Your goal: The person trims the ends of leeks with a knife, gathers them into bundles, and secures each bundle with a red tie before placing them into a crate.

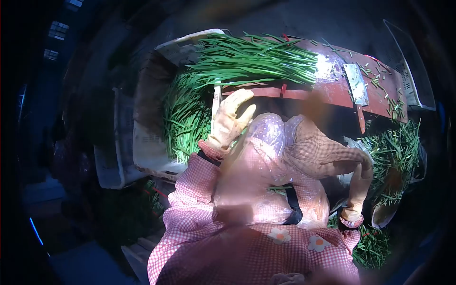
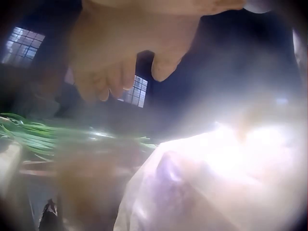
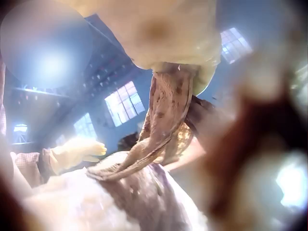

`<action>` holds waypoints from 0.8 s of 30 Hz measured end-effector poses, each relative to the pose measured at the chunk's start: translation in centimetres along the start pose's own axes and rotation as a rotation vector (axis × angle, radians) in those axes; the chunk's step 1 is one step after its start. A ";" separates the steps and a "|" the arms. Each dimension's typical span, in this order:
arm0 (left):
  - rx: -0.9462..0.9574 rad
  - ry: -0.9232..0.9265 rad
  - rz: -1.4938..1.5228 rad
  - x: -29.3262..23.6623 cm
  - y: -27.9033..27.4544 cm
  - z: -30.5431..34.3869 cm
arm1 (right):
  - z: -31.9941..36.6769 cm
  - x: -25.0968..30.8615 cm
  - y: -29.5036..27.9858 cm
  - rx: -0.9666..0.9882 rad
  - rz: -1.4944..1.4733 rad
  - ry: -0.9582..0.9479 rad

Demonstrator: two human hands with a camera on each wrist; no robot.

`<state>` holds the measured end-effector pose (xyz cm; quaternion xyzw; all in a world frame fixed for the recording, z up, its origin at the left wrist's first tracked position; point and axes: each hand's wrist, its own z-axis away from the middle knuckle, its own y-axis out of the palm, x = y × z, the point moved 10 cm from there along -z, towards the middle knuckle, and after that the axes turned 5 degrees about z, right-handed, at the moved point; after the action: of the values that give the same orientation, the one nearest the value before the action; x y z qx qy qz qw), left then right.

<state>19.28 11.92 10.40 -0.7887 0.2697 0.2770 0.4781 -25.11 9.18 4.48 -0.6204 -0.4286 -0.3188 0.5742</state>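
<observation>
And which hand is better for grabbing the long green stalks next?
Probably the left hand: it looks empty and is close to the green stalks. The right hand is farther away and holds a checked cloth.

Upper right of the head view: a narrow passage crosses the red board between the bundle of green stalks and the cleaver, whose handle overhangs the near edge. A dark gap separates board and knees. Centre left: the crate and knees flank the left hand. Centre right: the checked cloth, spanning from knees to right hand, obstructs crossing.
</observation>
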 end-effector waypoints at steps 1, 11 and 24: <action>0.040 0.041 0.020 -2.5 0.1 -0.6 | -0.9 2.3 0.0 -0.052 -0.083 0.071; 0.372 -0.146 1.032 -11.1 8.0 -1.5 | -6.7 18.9 10.2 0.233 -0.393 -0.144; 0.289 -0.198 0.805 -5.6 -0.1 -5.9 | -10.1 14.2 16.4 0.235 -0.530 -0.098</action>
<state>16.44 7.56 16.64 -0.5154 0.5443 0.4749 0.4611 -3.31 2.06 11.29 -0.4308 -0.6369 -0.3755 0.5175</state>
